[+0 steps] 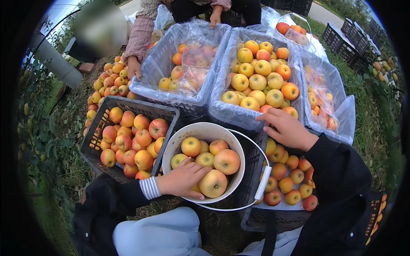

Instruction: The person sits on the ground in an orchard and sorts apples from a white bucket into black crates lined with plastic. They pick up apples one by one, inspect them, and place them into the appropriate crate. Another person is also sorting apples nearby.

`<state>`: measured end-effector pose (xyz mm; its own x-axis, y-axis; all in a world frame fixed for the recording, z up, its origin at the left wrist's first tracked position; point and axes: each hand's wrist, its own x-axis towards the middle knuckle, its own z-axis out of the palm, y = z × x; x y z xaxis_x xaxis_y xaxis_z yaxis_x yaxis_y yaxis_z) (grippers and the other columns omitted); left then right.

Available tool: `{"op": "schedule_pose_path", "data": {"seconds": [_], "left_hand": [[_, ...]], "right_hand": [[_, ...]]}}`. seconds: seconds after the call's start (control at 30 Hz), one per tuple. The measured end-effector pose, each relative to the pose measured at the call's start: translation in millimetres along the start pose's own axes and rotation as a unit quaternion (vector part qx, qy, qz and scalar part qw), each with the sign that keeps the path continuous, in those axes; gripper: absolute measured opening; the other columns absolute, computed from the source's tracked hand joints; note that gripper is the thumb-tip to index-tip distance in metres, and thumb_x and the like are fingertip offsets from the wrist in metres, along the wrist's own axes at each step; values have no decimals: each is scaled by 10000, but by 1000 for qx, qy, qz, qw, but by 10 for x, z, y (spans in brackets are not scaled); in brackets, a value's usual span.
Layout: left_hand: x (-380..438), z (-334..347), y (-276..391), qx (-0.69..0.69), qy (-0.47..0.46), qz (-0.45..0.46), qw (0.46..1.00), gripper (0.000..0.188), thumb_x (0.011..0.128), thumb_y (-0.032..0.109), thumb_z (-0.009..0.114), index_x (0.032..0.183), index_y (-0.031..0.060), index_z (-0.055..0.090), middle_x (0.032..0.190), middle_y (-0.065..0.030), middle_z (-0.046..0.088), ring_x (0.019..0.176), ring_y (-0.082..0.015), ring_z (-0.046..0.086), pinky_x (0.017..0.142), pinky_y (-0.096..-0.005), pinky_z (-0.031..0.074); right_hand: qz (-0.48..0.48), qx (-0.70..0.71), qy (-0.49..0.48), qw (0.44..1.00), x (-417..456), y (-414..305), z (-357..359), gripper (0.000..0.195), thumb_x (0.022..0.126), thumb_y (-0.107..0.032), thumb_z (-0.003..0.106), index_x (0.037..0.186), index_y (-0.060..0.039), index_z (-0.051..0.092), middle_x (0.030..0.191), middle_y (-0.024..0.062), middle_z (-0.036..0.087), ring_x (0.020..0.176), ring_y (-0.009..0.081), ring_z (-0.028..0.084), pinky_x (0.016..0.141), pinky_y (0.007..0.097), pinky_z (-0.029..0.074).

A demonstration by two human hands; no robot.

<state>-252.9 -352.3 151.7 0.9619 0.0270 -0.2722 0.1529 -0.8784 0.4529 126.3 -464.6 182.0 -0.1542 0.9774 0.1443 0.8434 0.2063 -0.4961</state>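
A white plastic bucket (235,150) stands in front of me with several yellow-red apples in it. My left hand (184,177) reaches in over its near left side, against a large apple (213,185). Some fingertips are hidden among the fruit, so a firm grip cannot be made out. Above the crate at right, my right hand (286,126) is spread, its fingertips at the near rim of a crate lined with clear plastic (221,110). Yellow and orange apples (257,82) fill that crate. The bucket's wire handle with its white grip (263,182) hangs to the right.
Black crates of apples flank the bucket, one at left (86,150), one at right (256,220). Across from me, another person's hands (134,68) hold a lined crate (169,96). Apples (112,80) lie heaped on the ground. Another lined crate (344,121) stands right.
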Motion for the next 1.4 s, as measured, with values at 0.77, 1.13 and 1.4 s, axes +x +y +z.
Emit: {"op": "schedule_pose_path", "data": {"seconds": [0.77,1.13,1.4], "left_hand": [[178,-500,-32,-249,290,145,913,969,683,138,921,1476,147,364,1554,-191,390,1419,-360,436,1174,-475,366],[234,-693,-99,-309,182,55,932,1363,693,274,966,1633,97,-4,1686,-182,122,1552,-352,231,1254,-497,238],[421,-680,107,-191,265,53,944,1180,721,347,940,1595,46,206,1599,-212,301,1498,-374,301,1237,-471,270]], "right_hand": [[219,783,-248,527,315,-1044,534,736,1063,-628,361,1553,-81,299,1529,173,436,1392,324,498,1088,549,488],[30,301,66,951,294,-1052,380,1006,692,-253,923,1486,-25,349,1436,183,479,1352,328,509,1125,388,420],[10,297,75,952,304,-1039,464,956,710,-244,906,1468,-33,363,1462,183,464,1369,330,500,1144,388,408]]}}
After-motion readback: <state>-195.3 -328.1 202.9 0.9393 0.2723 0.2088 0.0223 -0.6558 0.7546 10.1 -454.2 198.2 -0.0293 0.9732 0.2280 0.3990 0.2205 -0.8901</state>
